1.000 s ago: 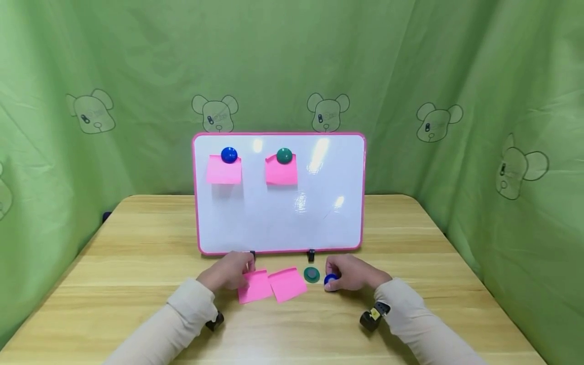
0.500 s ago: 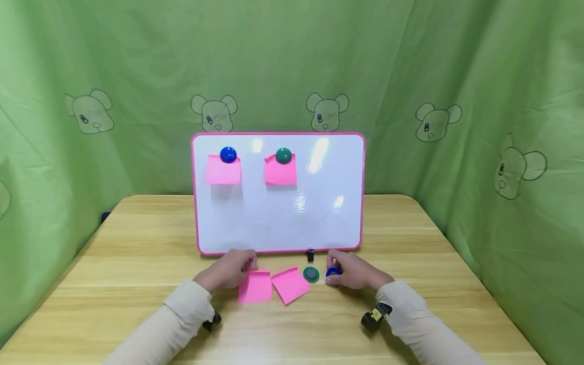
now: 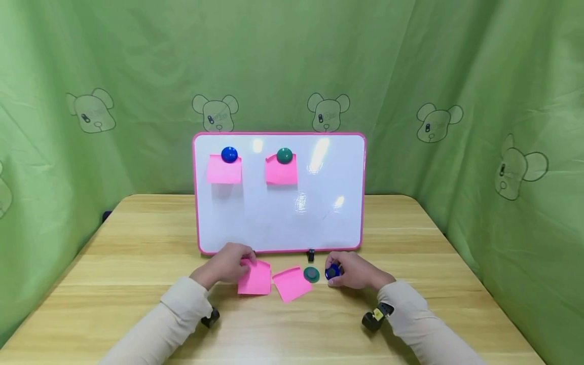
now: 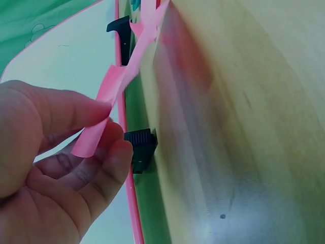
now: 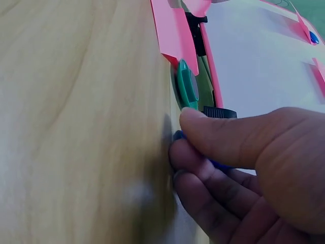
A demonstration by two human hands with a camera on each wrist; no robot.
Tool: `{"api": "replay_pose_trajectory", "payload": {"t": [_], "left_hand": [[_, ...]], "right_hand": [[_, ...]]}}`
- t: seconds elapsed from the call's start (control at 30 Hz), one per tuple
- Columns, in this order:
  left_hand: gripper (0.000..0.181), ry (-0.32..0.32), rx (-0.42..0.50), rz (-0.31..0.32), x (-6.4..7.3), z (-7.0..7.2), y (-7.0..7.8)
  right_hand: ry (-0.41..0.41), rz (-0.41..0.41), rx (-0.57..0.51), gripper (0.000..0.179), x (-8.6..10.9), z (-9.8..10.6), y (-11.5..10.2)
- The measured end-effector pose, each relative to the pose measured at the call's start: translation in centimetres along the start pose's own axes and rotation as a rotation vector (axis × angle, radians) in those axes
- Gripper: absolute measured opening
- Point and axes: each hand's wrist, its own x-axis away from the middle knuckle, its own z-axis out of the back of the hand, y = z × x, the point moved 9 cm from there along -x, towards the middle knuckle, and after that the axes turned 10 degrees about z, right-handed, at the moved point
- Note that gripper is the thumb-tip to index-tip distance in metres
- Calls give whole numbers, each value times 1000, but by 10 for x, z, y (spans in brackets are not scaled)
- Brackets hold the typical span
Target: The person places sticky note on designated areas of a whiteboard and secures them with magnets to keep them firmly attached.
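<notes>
My left hand (image 3: 230,263) pinches a pink sticky note (image 3: 255,279) between thumb and fingers near its top left corner; in the left wrist view the note (image 4: 129,68) is lifted off the wood. My right hand (image 3: 356,270) holds a round blue magnet (image 3: 332,271), its dark disc side facing up, mostly hidden by the fingers in the right wrist view. Between the hands a second pink sticky note (image 3: 292,284) lies on the table, its top edge curled. At that note's right corner sits a green magnet (image 3: 312,275), disc side up.
A pink-framed whiteboard (image 3: 328,213) stands behind the hands on black feet (image 3: 311,255). On it a blue magnet (image 3: 229,154) and a green magnet (image 3: 285,155) each pin a pink note. A green curtain (image 3: 292,61) surrounds the wooden table (image 3: 292,334).
My left hand has taken the left note and raised it slightly, away from the other note. The blue magnet has tipped in my right hand, now showing its disc. The second note has shifted slightly right.
</notes>
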Motion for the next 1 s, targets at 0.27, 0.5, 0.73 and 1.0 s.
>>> {"api": "replay_pose_trajectory", "payload": {"t": [0.27,0.5,0.73,1.0], "left_hand": [[29,40,22,13,-1,5,6],[33,66,46,-8,-2,8,11],[21,70,98,15,-5,12,12],[29,97,205,12,-5,17,17]], "right_hand": [[11,42,-5,31,2,2,-3],[34,47,-50,32,2,5,1],[50,110,-44,11,1,8,2],[127,157,-15,11,2,13,3]]}}
